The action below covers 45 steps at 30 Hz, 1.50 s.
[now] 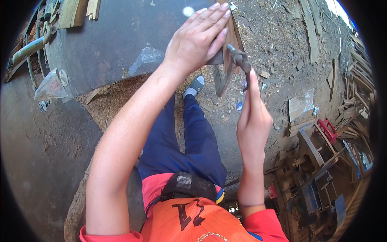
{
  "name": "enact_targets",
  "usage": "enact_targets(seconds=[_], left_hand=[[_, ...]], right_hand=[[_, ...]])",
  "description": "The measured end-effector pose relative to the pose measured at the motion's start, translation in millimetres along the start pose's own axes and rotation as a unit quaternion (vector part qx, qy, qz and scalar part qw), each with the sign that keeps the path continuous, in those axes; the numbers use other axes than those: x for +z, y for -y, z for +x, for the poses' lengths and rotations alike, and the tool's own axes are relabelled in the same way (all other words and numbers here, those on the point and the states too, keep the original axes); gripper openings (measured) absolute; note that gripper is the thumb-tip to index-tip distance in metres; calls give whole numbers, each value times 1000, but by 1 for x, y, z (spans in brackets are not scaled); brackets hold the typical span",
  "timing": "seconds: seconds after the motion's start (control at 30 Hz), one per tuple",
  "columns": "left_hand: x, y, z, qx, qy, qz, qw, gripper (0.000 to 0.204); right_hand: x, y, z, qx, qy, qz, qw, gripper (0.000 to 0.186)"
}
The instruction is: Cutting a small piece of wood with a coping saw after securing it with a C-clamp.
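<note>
My left hand point(197, 38) lies flat, fingers stretched out, over a brown wooden board point(234, 37) at the right edge of the dark worktable point(121, 36). Below that corner hangs a rusty metal screw clamp point(238, 58), its bent frame reaching under the board. Straight fingers of my right hand point(254, 121) touch the clamp's handle bar from below, without wrapping round it. The clamp's grip on the board is partly hidden by my left hand.
Wood offcuts point(72, 14) and a clear plastic bag point(52, 85) lie at the table's left side. Scraps and sawdust cover the ground point(278, 48). Metal frames point(314, 193), a red plastic object point(327, 131) and piled wood strips point(363, 80) stand at the right. My sandalled foot point(194, 86) is below the table.
</note>
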<state>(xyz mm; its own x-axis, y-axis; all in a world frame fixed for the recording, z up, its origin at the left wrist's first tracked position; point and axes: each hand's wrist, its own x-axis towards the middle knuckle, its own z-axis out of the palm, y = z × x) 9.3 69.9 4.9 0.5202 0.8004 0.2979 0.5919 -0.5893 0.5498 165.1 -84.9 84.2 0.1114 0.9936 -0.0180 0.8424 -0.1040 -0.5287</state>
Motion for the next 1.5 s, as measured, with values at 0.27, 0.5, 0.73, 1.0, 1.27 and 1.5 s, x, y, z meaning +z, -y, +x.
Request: enact_targets(seconds=[0.27, 0.5, 0.73, 1.0, 1.27, 1.5], left_hand=[[9, 0, 0, -8, -10, -6, 1000, 43], [31, 4, -3, -1, -49, 4, 999, 40], [15, 7, -3, 12, -52, 37, 998, 40], [20, 10, -7, -4, -56, 15, 998, 43], [22, 9, -9, -2, -53, 15, 998, 43], [28, 4, -6, 1, -65, -4, 998, 42]], right_hand=[[3, 4, 30, 37, 46, -16, 998, 71], [18, -7, 59, 26, 21, 13, 999, 70], [-17, 26, 15, 57, 57, -24, 996, 72], [-32, 20, 14, 50, 73, -32, 996, 65], [-43, 32, 65, 18, 139, -118, 983, 57], [-48, 31, 82, 9, 151, -124, 981, 55]])
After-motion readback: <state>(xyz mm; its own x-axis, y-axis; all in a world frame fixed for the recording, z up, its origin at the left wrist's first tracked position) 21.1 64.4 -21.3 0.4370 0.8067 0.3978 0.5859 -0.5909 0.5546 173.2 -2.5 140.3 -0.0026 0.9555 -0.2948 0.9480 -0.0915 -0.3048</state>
